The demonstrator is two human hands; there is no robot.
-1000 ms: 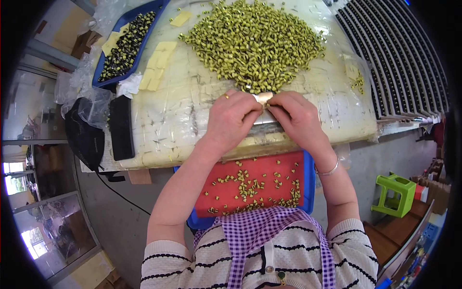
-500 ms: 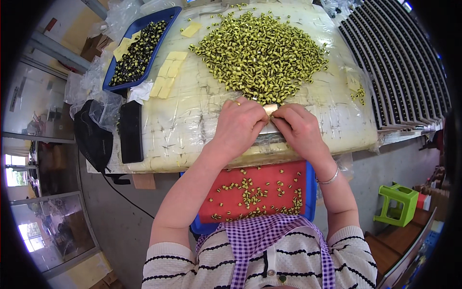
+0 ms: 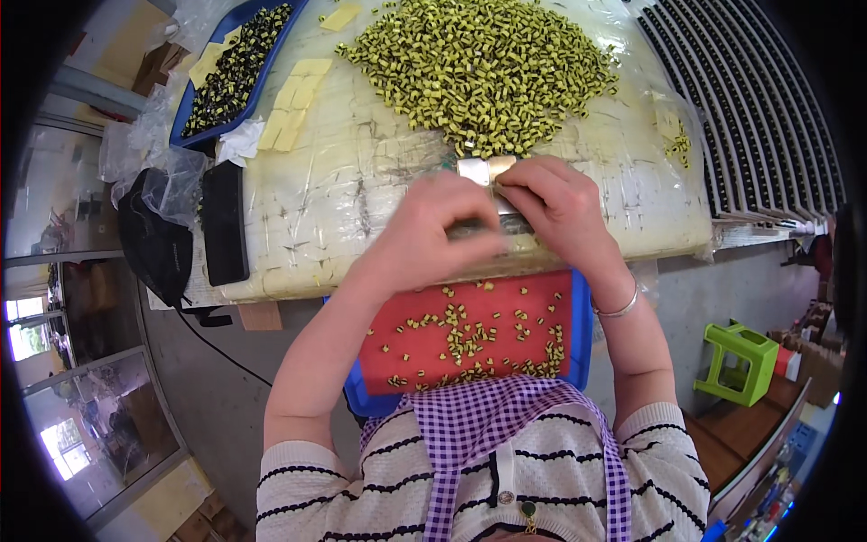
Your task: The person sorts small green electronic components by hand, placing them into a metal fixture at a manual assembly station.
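Near the worktop's (image 3: 343, 190) front edge, both hands pinch a small pale strip (image 3: 483, 170): left hand (image 3: 432, 237) and right hand (image 3: 558, 206) fingers narrow on it. Best kept level, just short of the yellow-green heap (image 3: 479, 63)

A heap of small yellow-green cylindrical parts (image 3: 479, 68) lies at the far middle of the plastic-wrapped tabletop (image 3: 361, 190). Left of it sits a blue plastic tray of dark parts (image 3: 230, 68). Below the near edge, a red-lined blue tray (image 3: 488, 339) holds scattered parts.
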